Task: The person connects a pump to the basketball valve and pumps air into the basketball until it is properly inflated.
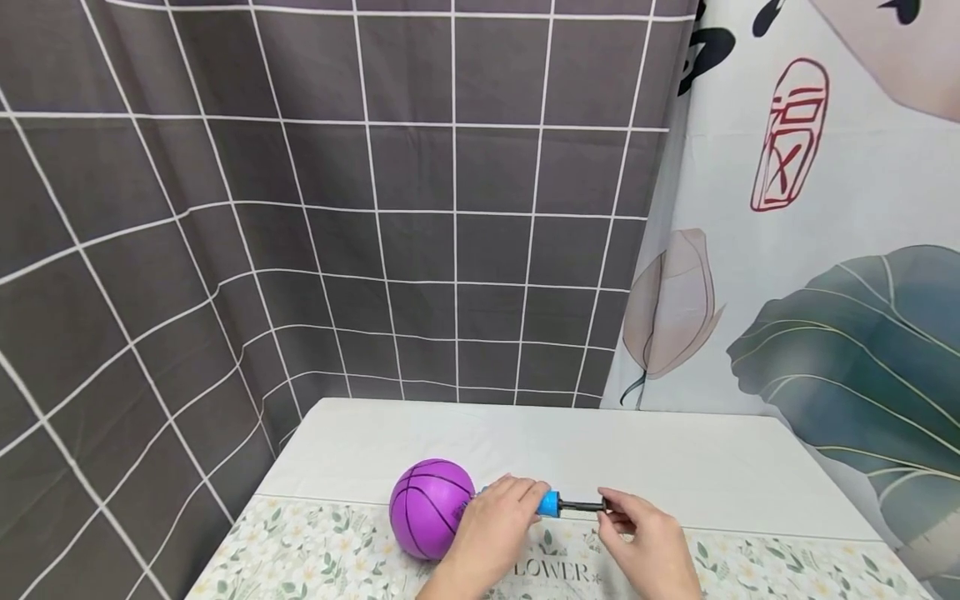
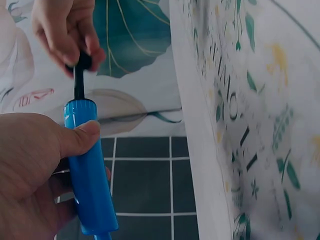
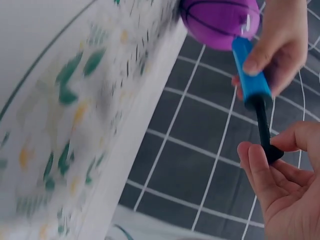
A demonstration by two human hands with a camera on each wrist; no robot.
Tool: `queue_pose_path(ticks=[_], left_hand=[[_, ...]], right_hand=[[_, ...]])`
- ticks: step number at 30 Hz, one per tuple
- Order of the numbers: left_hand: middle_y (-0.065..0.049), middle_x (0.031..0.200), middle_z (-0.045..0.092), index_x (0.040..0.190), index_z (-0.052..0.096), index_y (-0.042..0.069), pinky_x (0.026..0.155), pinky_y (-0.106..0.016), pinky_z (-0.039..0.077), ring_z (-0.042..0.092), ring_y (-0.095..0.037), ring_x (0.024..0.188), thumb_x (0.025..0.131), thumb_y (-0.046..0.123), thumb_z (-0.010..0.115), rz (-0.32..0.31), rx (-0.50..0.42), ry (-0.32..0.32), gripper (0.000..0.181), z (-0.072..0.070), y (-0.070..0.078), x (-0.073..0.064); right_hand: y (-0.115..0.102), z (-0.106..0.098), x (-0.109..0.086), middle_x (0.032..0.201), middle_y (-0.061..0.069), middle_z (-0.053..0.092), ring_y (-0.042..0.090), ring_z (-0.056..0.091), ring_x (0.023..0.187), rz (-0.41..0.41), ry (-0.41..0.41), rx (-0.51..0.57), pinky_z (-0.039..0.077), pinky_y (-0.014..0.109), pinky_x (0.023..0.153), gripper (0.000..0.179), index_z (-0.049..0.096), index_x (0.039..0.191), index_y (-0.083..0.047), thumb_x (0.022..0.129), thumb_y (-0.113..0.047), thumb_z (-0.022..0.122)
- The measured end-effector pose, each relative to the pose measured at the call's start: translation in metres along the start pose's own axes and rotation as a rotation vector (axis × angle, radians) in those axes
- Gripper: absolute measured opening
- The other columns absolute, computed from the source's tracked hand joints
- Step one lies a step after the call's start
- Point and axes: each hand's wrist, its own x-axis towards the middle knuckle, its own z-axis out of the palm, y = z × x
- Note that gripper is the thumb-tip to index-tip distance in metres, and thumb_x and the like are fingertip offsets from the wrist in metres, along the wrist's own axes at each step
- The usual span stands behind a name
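Observation:
A purple ball (image 1: 431, 509) with black basketball lines rests on the table. Just right of it, my left hand (image 1: 495, 527) grips the blue barrel of a hand pump (image 2: 89, 175), thumb along its side. The pump's narrow end points at the ball and seems to meet it in the right wrist view; the exact contact is too small to tell. With its fingertips, my right hand (image 1: 647, 537) pinches the black knob at the far end of the pump's rod (image 3: 263, 122). That black rod is drawn part way out of the barrel.
A white table (image 1: 675, 450) carries a floral cloth (image 1: 315, 542) with printed lettering along its near side. Behind it hangs a dark grey curtain (image 1: 487, 250) with white grid lines. To the right is a white curtain (image 1: 690, 167) with leaf prints.

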Motion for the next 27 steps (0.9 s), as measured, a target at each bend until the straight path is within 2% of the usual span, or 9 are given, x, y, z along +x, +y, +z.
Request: queue_pose_path(ticks=[4,7,12,22,27], left_hand=[[0.008,0.116,0.069,0.124,0.068,0.017,0.107,-0.032,0.049,0.065,-0.009,0.110,0.084,0.023,0.080,-0.045,0.000,-0.028,0.043,-0.003,-0.007,-0.001],[0.007,0.117,0.069,0.125,0.067,0.017,0.108,-0.033,0.049,0.064,-0.010,0.111,0.085,0.022,0.078,-0.068,-0.006,-0.044,0.041,-0.006,-0.011,-0.002],[0.007,0.114,0.070,0.122,0.068,0.017,0.106,-0.032,0.050,0.065,-0.010,0.108,0.084,0.021,0.079,-0.066,-0.012,-0.005,0.040,-0.007,-0.013,-0.002],[0.007,0.107,0.068,0.120,0.070,0.017,0.089,-0.025,0.057,0.066,-0.010,0.100,0.083,0.023,0.079,-0.014,0.051,0.083,0.038,-0.003,-0.010,-0.002],[0.007,0.107,0.068,0.120,0.070,0.017,0.089,-0.022,0.056,0.066,-0.009,0.099,0.083,0.024,0.080,0.020,0.057,0.081,0.039,0.002,-0.001,0.000]], right_hand=[[0.008,-0.013,0.000,0.088,0.002,0.075,0.004,0.066,0.068,0.039,0.034,-0.012,0.058,0.020,0.063,0.029,0.076,0.111,-0.003,0.082,-0.001,0.074],[0.014,-0.022,0.001,0.089,0.003,0.075,0.006,0.067,0.069,0.083,0.009,-0.018,0.058,0.021,0.064,0.031,0.075,0.114,-0.003,0.084,-0.004,0.073],[0.019,-0.029,0.002,0.092,0.004,0.076,0.007,0.067,0.071,0.132,-0.034,-0.017,0.057,0.020,0.066,0.032,0.074,0.118,-0.002,0.086,-0.007,0.072],[0.008,-0.016,0.002,0.089,0.008,0.075,0.011,0.068,0.070,0.088,0.022,-0.044,0.058,0.023,0.064,0.029,0.075,0.113,0.000,0.084,-0.004,0.073],[-0.004,-0.001,0.001,0.088,0.007,0.075,0.008,0.066,0.068,0.036,0.012,-0.033,0.058,0.022,0.062,0.026,0.075,0.109,0.002,0.084,-0.002,0.073]])
